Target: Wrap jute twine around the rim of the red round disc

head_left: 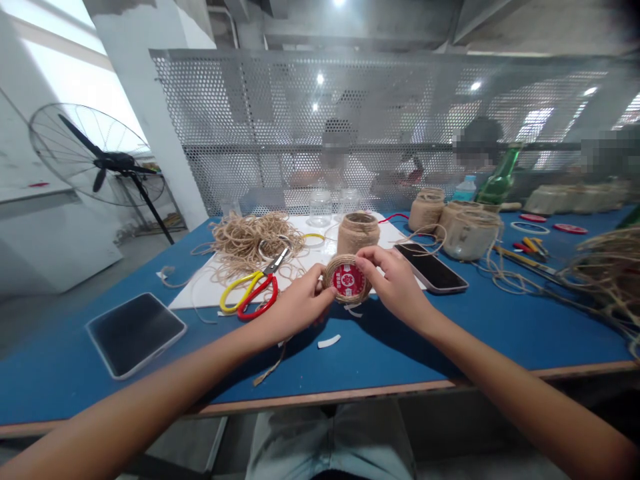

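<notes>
Both my hands hold a round red lid (347,279) with a white pattern, its rim wrapped in jute twine. My left hand (299,305) pinches the lid's left edge, fingers closed. My right hand (395,281) grips its right and upper edge, fingers curled over the twine. The lid is raised slightly above the blue table (450,333). Just behind it stands a twine-wrapped jar (357,233) on a white sheet (200,293). A loose twine end (270,367) hangs from my left hand onto the table.
Scissors with yellow and red handles (253,291) lie left of my hands beside a tangle of twine (250,240). A phone (431,267) lies at right, a tablet (135,331) at left. More wrapped jars (470,233), a green bottle (500,177) and people behind a perforated screen (250,120).
</notes>
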A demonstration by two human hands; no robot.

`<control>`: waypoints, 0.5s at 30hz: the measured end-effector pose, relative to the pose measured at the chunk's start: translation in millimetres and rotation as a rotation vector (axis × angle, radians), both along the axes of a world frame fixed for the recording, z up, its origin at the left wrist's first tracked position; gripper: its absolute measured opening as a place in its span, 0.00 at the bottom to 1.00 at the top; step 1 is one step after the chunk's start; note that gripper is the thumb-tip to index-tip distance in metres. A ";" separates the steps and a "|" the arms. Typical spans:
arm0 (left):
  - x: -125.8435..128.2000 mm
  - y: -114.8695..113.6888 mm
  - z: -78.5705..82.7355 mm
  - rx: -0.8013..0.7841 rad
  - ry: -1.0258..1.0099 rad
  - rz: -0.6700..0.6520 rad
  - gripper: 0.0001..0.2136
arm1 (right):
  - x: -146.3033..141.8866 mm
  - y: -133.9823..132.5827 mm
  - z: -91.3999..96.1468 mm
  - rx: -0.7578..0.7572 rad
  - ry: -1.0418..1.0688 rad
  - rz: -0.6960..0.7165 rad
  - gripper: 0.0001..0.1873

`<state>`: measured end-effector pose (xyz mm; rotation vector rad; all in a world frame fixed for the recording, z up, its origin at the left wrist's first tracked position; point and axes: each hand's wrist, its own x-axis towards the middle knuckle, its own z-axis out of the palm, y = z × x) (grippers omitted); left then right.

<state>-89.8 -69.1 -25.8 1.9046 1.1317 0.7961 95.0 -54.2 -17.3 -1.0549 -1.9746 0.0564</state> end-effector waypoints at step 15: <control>-1.7 3.6 2.5 -0.094 -0.092 0.021 0.08 | 1.5 1.4 -3.5 -0.007 -0.130 0.052 0.11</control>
